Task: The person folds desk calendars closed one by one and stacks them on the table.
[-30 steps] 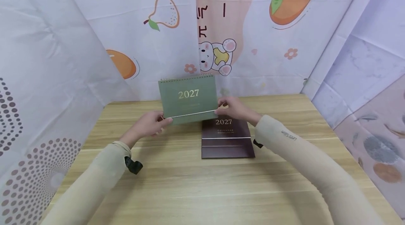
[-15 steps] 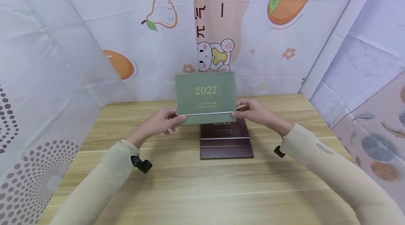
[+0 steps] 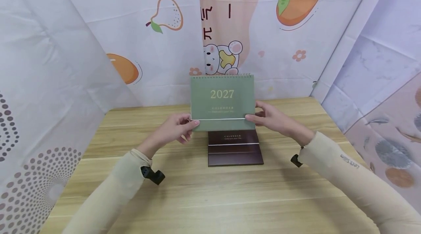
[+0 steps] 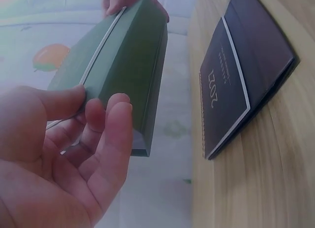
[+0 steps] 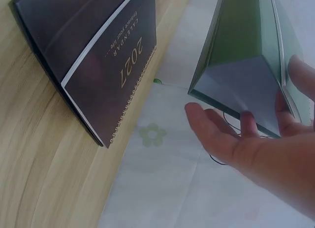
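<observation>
A green 2027 desk calendar (image 3: pixel 222 97) with a spiral binding along its top and a white elastic band across its lower part is held up between both hands. My left hand (image 3: pixel 175 128) pinches its lower left edge, thumb in front. At the lower right edge, my right hand (image 3: pixel 271 119) pinches it the same way. Both wrist views show it raised off the table. Below and nearer lies a dark maroon 2027 desk calendar (image 3: pixel 235 149) on the table, also banded in white; the green one hides its upper part in the head view.
The wooden table (image 3: pixel 210 197) meets a white printed curtain (image 3: pixel 158 58) at its back edge. More patterned cloth (image 3: pixel 388 117) hangs at the right side, and dotted cloth (image 3: pixel 36 175) at the left. Black wrist cameras sit on both sleeves.
Both hands have carried the green calendar to the right, and it has gone from tilted to nearly level. It now overlaps the top of the maroon calendar, which stays put.
</observation>
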Available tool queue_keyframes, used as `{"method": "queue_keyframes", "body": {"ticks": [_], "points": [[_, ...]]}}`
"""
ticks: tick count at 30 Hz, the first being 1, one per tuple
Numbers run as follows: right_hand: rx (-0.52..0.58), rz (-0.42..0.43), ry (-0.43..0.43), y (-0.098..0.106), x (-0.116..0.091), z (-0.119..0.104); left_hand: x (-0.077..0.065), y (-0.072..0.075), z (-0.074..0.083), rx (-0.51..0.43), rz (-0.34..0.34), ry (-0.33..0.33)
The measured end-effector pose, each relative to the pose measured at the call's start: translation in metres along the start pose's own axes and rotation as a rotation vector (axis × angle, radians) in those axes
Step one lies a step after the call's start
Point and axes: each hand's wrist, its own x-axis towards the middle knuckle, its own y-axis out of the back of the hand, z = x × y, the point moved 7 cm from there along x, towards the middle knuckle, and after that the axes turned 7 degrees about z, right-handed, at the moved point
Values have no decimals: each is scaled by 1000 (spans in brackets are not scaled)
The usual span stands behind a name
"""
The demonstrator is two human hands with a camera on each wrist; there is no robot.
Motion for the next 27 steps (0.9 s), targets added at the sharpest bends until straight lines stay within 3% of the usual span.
{"method": "queue_keyframes", "body": {"ticks": [6,21,27], "points": [[37,12,-5,2,0,1,0,-4,1,-21,9,5],[-18,76,13,8,2,1,3,-11,1,-19,6,-21],[14,73,21,6,1,0,3,-12,-1,-14,8,-30]]}}
